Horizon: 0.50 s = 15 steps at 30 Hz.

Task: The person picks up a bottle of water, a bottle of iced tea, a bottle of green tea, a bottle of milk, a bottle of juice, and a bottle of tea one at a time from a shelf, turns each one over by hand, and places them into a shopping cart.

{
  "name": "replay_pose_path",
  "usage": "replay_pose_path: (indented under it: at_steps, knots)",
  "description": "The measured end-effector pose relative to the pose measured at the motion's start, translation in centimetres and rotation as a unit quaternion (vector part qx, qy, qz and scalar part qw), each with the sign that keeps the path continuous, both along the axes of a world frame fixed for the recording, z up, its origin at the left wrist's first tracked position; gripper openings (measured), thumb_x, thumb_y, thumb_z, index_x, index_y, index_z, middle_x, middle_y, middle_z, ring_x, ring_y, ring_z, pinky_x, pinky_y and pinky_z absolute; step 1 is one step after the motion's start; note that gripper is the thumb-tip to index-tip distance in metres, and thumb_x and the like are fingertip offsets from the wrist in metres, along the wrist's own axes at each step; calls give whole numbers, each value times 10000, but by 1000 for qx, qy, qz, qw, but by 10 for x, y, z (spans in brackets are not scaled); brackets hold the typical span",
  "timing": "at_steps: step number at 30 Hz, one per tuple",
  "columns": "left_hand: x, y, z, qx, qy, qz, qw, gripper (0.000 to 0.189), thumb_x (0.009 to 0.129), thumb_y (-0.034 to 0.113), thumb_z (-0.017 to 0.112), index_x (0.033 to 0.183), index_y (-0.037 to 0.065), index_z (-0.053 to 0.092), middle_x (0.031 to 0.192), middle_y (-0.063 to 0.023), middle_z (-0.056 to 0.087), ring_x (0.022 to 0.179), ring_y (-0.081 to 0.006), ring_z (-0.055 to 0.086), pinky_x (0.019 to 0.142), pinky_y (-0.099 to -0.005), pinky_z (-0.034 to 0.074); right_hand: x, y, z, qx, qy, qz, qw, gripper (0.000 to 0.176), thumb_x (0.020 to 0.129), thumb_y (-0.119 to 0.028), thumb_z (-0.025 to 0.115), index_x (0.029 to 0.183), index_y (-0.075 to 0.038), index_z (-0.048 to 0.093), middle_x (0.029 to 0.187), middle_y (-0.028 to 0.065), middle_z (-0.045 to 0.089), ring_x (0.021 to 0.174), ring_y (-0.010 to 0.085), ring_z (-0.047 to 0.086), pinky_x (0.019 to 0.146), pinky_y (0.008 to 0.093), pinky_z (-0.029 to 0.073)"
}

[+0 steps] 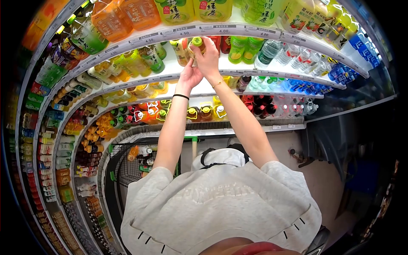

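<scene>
In front of the second shelf from the top, a drink bottle [196, 42] with a green cap is held up at arm's length. Its body is mostly covered by my fingers. My right hand [207, 57] wraps round its upper side. Lower down, my left hand [190, 77] is closed at the bottle's base, palm turned up, with its fingertips partly hidden. Just left of the held bottle stands another drink bottle [182, 52] with a yellowish label. Bottles with green labels [239, 49] stand on the shelf to the right of my hands.
Curved shelves with price strips [182, 33] hold rows of drinks ahead and to the left. Below on the left is a dark wire shopping cart [127, 163] with several bottles inside. A dark bin-like object [327, 140] stands at the right on the tiled floor [293, 187].
</scene>
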<state>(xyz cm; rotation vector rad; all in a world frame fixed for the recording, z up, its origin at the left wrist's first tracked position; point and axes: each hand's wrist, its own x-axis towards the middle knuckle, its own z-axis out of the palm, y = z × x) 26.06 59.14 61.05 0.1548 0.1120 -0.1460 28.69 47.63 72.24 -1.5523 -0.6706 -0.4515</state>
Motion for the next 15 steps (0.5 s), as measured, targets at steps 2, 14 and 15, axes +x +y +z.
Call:
replay_pose_path:
  at_steps: [2, 14, 15]
  knots:
    - [4, 2, -12, -78, -71, -20, 994, 580, 1128, 417, 335, 1492, -34, 373, 1490, -200, 499, 1355, -309, 532, 1165, -459, 446, -8, -9, -1, -5, -24, -15, 1000, 408, 868, -190, 779, 1199, -2, 636, 1128, 191, 687, 1032, 380, 659, 885, 437, 529]
    - [-118, -86, 9, -111, -83, -53, 989, 780, 1043, 608, 438, 1542, 15, 354, 1495, -254, 451, 1298, -363, 537, 1096, -432, 498, -35, -90, 21, 269, 96, 115, 951, 336, 1078, -306, 572, 1214, 0, 565, 1022, 104, 716, 933, 165, 673, 821, 316, 545]
    - [-133, -93, 14, -111, -85, -63, 988, 779, 1045, 595, 448, 1552, 13, 338, 1507, -257, 442, 1315, -364, 528, 1098, -431, 495, -38, -100, 24, 294, 170, 190, 921, 344, 1082, -329, 553, 1201, -6, 569, 1024, 110, 712, 953, 178, 678, 823, 336, 559]
